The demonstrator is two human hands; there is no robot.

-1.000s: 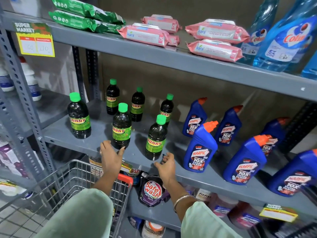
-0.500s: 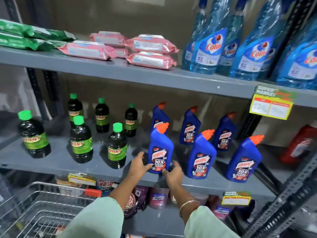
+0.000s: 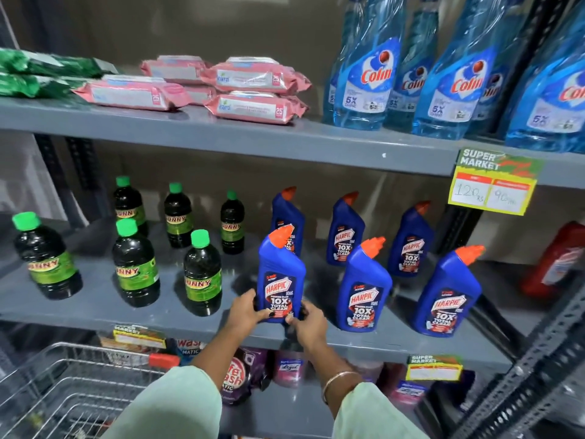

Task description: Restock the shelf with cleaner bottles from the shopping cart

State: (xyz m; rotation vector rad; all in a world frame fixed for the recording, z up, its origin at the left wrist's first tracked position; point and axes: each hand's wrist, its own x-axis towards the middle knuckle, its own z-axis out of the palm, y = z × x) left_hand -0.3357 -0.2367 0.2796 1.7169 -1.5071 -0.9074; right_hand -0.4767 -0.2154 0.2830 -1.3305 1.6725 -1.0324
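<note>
A blue Harpic cleaner bottle (image 3: pixel 280 274) with an orange cap stands upright at the front of the grey middle shelf (image 3: pixel 95 312). My left hand (image 3: pixel 245 312) grips its lower left side and my right hand (image 3: pixel 308 321) grips its lower right side. Several more blue Harpic bottles (image 3: pixel 364 286) stand to its right and behind it. Several dark bottles with green caps (image 3: pixel 202 274) stand to its left. The wire shopping cart (image 3: pixel 63 391) is at the bottom left; its contents are not visible.
The upper shelf holds pink wipe packs (image 3: pixel 253 90), green packs (image 3: pixel 38 74) and tall blue Colin bottles (image 3: pixel 373 74). A yellow price tag (image 3: pixel 493 185) hangs from its edge. A red bottle (image 3: pixel 557 261) stands far right. Pouches (image 3: pixel 240 378) fill the lower shelf.
The view has swung right along the shelf. Both hands moved from beside the green-capped bottles to the front Harpic bottle and closed around its base.
</note>
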